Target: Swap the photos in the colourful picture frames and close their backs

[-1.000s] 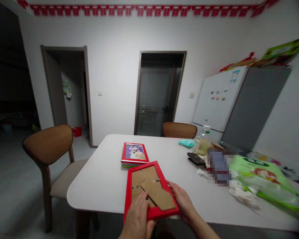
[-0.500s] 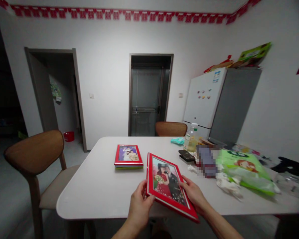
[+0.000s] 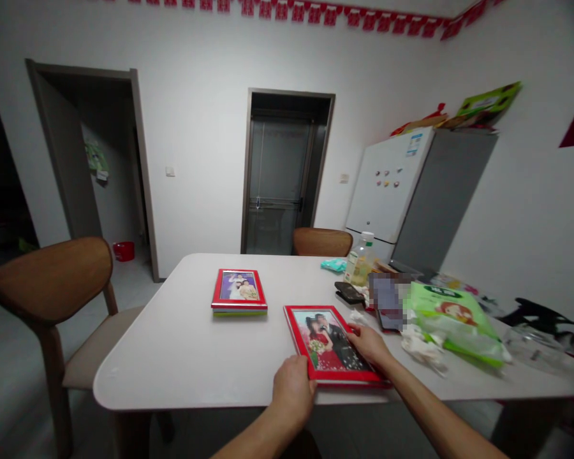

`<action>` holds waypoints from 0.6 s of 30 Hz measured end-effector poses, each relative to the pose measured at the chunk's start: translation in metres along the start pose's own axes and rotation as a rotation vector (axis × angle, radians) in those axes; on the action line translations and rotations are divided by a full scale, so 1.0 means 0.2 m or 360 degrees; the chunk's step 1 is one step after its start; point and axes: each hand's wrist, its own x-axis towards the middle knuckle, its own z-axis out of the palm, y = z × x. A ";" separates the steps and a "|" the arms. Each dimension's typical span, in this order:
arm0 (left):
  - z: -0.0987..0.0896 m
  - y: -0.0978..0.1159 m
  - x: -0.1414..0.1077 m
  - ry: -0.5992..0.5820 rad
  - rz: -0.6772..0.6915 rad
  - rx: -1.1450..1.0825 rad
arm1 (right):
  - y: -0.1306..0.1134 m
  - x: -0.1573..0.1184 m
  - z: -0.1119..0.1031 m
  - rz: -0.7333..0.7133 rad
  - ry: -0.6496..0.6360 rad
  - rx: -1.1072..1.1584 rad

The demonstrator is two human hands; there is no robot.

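Low over the table's front edge is a red picture frame (image 3: 332, 341) with a photo of a couple, one in a red dress and one in a dark suit. My left hand (image 3: 294, 386) grips its near left corner, thumb on the rim. At its right side my right hand (image 3: 370, 344) is closed on the edge. Whether the frame rests fully on the table, I cannot tell. To the left, a second red picture frame (image 3: 239, 290) lies face up, with something green-edged beneath it.
The white table (image 3: 172, 357) also bears a bottle (image 3: 360, 260), a black wallet-like item (image 3: 349, 292), a green plastic package (image 3: 459, 319), crumpled tissue (image 3: 423, 350) and a clear container (image 3: 536, 347) on the right. Wooden chairs stand at the left (image 3: 52, 287) and far side (image 3: 323, 242).
The held picture frame has gone from tilted up to nearly flat, lower toward the table. Both hands moved with it, and the camera view has shifted slightly.
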 end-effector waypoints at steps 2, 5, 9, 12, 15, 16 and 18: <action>0.00 -0.01 0.00 -0.0009 0.0026 0.0020 | 0.00 0.01 0.00 0.0001 0.0038 -0.0069; -0.03 -0.05 -0.01 0.0019 0.0061 0.0002 | -0.03 0.02 0.02 -0.0014 0.0101 -0.0130; -0.16 -0.17 -0.03 0.0187 -0.0043 0.0023 | -0.24 0.01 0.15 -0.0169 0.0136 -0.0039; -0.32 -0.28 0.01 0.0351 -0.0155 0.0088 | -0.49 0.02 0.34 -0.0299 0.0045 0.0142; -0.51 -0.36 0.10 0.0505 -0.0229 0.0176 | -0.72 0.06 0.52 -0.0307 -0.0020 0.0292; -0.57 -0.39 0.13 0.0548 -0.0246 0.0204 | -0.78 0.08 0.56 -0.0284 -0.0031 0.0333; -0.68 -0.42 0.20 0.0604 -0.0282 0.0249 | -0.85 0.11 0.63 -0.0211 -0.0038 0.0407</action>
